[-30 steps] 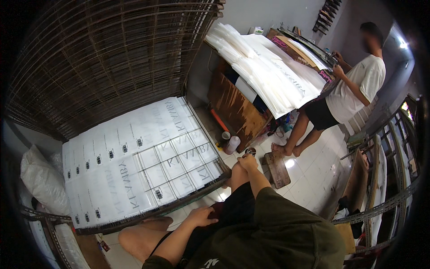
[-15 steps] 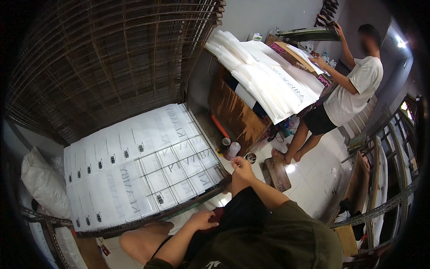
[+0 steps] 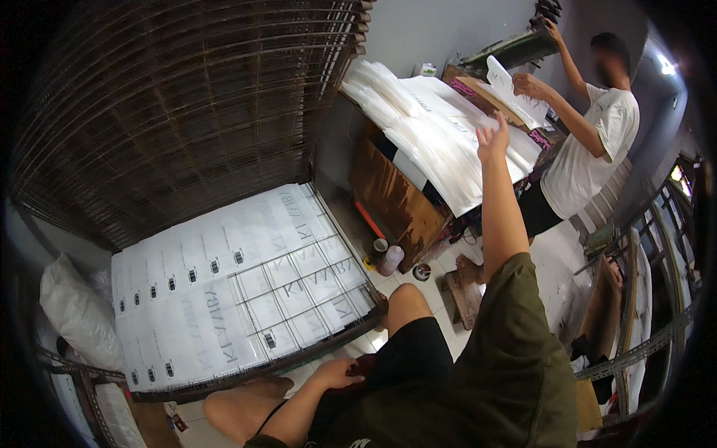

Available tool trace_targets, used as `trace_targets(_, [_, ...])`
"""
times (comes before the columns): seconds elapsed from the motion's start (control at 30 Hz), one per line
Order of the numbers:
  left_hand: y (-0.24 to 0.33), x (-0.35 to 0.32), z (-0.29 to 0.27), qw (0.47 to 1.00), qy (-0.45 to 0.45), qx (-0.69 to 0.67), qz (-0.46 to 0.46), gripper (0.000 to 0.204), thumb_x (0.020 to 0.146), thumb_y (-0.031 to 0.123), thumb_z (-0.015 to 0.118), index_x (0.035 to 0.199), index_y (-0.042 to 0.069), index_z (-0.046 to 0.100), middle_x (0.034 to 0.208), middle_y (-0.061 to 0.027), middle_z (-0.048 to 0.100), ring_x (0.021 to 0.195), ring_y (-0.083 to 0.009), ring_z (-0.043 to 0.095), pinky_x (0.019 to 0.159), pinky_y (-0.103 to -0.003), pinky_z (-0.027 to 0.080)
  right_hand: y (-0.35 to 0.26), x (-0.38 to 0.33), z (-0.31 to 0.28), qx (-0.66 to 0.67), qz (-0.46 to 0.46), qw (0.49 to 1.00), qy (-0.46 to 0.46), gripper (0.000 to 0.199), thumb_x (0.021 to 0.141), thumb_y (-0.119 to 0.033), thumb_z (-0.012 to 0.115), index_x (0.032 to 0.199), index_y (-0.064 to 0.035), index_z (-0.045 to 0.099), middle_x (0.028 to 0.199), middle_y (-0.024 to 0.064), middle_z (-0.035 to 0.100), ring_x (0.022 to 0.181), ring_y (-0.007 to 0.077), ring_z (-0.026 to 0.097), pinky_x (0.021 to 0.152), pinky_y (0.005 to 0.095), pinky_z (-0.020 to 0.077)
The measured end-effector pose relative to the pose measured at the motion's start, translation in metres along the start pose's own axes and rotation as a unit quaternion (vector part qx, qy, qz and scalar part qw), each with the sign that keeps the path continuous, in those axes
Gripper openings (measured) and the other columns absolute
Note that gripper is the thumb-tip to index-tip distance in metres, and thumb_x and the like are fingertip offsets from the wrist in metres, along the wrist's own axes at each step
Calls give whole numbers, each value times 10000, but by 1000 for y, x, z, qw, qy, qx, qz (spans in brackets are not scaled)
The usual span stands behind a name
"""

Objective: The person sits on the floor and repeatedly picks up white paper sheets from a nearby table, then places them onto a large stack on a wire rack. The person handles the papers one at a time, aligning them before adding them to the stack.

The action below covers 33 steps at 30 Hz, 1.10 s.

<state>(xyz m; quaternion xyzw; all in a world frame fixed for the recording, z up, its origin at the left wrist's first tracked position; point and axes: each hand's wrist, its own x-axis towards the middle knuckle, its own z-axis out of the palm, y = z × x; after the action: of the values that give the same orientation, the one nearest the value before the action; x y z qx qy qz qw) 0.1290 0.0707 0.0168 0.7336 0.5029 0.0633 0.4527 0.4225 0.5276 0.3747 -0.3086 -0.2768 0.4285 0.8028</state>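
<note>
My right arm is stretched forward, and my right hand [image 3: 493,137] is held with its fingers apart over the near edge of a pile of white plastic bags [image 3: 441,142]. Nothing shows in its grip, and whether it touches the pile I cannot tell. My left hand [image 3: 340,372] rests on my lap beside a dark red patch, fingers loosely curved, holding nothing I can see. To my left, printed white plastic bags [image 3: 179,299] lie in overlapping rows on a wire drying rack [image 3: 276,299].
More wire racks [image 3: 187,97] stand tilted up behind. A co-worker [image 3: 597,134] lifts a white sheet [image 3: 515,93] with one hand and holds a dark framed screen [image 3: 511,51] with the other. A pale bottle [image 3: 390,259], a wooden stool [image 3: 461,299] and a stuffed white sack [image 3: 75,310] stand around.
My right hand has moved from above my knee, up and forward to the pile of bags. The co-worker has raised the white sheet. My left hand stays on my lap.
</note>
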Motion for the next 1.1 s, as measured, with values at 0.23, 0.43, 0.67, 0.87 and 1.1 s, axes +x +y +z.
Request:
trace_targets(0.23, [5, -7, -7, 1000, -7, -8, -13, 623, 772, 584, 600, 1120, 67, 582, 990, -170, 614, 948, -323, 589, 792, -398, 476, 27, 31, -18, 59, 94, 980, 167, 1168, 654, -219, 829, 1370, -128, -89, 1424, 206, 195, 1304, 354, 278, 945, 487, 427])
trace_targets(0.43, [-10, 4, 7, 1000, -5, -25, 7, 606, 770, 573, 610, 1121, 80, 582, 968, -162, 607, 937, -322, 586, 778, -415, 471, 41, 53, -31, 46, 67, 991, 109, 380, 789, -187, 701, 1124, -122, 534, 1178, 33, 532, 1120, 230, 470, 897, 387, 430])
trace_targets(0.67, [1, -5, -4, 1000, 24, -5, -15, 566, 770, 539, 623, 1093, 76, 593, 992, -165, 608, 947, -343, 585, 788, -435, 470, -1, -9, 56, 46, 1, 991, -129, 231, 892, -322, 559, 1035, -140, 555, 1101, 55, 588, 1064, 213, 530, 957, 450, 372])
trace_targets(0.87, [-4, -8, 9, 999, 36, 11, -23, 578, 738, 514, 660, 1116, 82, 594, 1064, -146, 613, 1005, -336, 584, 805, -440, 481, -51, -46, 116, 12, 15, 900, -434, 262, 913, -125, 533, 1100, 58, 540, 1083, 148, 564, 1071, 233, 514, 1083, 430, 331])
trace_targets(1.1, [7, -33, 0, 997, 2, 14, -72, 591, 724, 518, 667, 1130, 94, 598, 1056, -137, 631, 1001, -324, 597, 813, -442, 478, -10, -194, 170, -131, 63, 831, -537, 196, 885, -87, 565, 1062, -3, 556, 995, 57, 611, 892, 128, 583, 843, 296, 480])
